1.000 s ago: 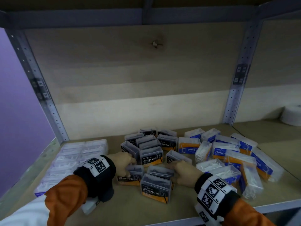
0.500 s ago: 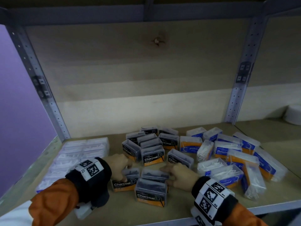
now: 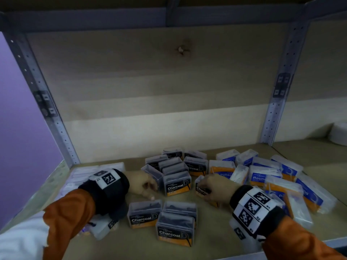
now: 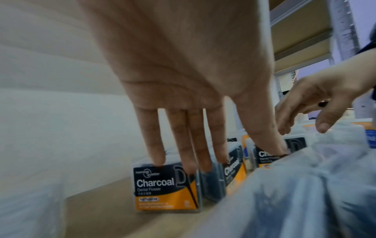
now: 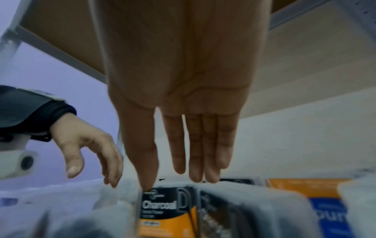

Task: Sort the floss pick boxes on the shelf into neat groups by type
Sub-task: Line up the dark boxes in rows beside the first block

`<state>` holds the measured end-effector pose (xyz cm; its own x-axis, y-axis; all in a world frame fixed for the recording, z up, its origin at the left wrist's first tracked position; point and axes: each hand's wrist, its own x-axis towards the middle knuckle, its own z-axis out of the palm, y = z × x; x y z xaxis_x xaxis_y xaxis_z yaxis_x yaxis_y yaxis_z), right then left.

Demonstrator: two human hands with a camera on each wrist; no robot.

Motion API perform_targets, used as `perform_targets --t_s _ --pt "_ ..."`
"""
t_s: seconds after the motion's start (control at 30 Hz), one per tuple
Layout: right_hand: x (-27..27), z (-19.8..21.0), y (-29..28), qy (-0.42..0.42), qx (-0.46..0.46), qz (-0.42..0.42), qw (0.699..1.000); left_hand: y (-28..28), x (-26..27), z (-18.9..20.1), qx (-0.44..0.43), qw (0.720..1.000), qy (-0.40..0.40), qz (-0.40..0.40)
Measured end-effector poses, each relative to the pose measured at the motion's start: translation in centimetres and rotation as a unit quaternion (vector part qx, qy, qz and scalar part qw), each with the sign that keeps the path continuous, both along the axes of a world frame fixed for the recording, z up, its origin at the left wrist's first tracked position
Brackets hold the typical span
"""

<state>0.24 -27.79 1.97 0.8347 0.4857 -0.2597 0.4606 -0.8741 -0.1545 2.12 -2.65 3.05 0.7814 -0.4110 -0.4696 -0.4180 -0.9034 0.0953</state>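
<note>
Dark Charcoal floss boxes (image 3: 177, 183) stand clustered mid-shelf, and three more (image 3: 175, 229) sit grouped near the front edge. White-and-blue Round boxes (image 3: 262, 177) lie jumbled to the right. My left hand (image 3: 142, 184) reaches the cluster's left edge; its straight fingers (image 4: 183, 145) touch the top of a Charcoal box (image 4: 165, 185). My right hand (image 3: 212, 186) hovers over a Charcoal box (image 3: 201, 188) on the cluster's right side. Its fingers (image 5: 195, 153) are straight, and only the thumb tip touches the top of that box (image 5: 167, 209). Neither hand holds anything.
Flat white boxes (image 3: 84, 175) lie in rows at the far left by the shelf post. A white round object (image 3: 339, 134) sits in the neighbouring bay at the right. Bare shelf board (image 3: 216, 241) shows along the front edge between my wrists.
Both hands drew Charcoal boxes toward the front edge, let them go there, and have moved back up to the boxes in the cluster behind.
</note>
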Motion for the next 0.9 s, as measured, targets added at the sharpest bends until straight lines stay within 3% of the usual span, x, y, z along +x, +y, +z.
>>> perform_targets --t_s 0.13,0.3,0.43,0.5,0.6,0.9 --pt "1.1 0.3 -0.1 -0.01 -0.084 -0.054 0.995 -0.2 1.8 -0.1 -0.048 0.998 -0.019 0.032" --pt "1.7 -0.2 0.2 0.013 -0.137 -0.092 0.986 -0.5 4.1 -0.5 -0.026 0.997 -0.045 0.058" --pt "1.7 -0.3 0.4 0.007 -0.155 -0.09 0.984 -0.7 5.1 -1.6 0.049 0.996 -0.042 0.059" --pt "1.8 -0.1 0.4 0.005 -0.155 -0.083 0.984 -0.9 5.5 -1.6 0.026 0.995 -0.038 0.088" --pt "1.7 0.1 0.2 0.011 -0.15 -0.072 0.986 -1.1 6.0 -1.6 0.026 0.998 -0.055 0.035" --pt "1.1 0.0 -0.8 0.046 -0.121 -0.05 0.99 -0.6 6.7 -1.7 0.036 0.997 -0.061 0.005"
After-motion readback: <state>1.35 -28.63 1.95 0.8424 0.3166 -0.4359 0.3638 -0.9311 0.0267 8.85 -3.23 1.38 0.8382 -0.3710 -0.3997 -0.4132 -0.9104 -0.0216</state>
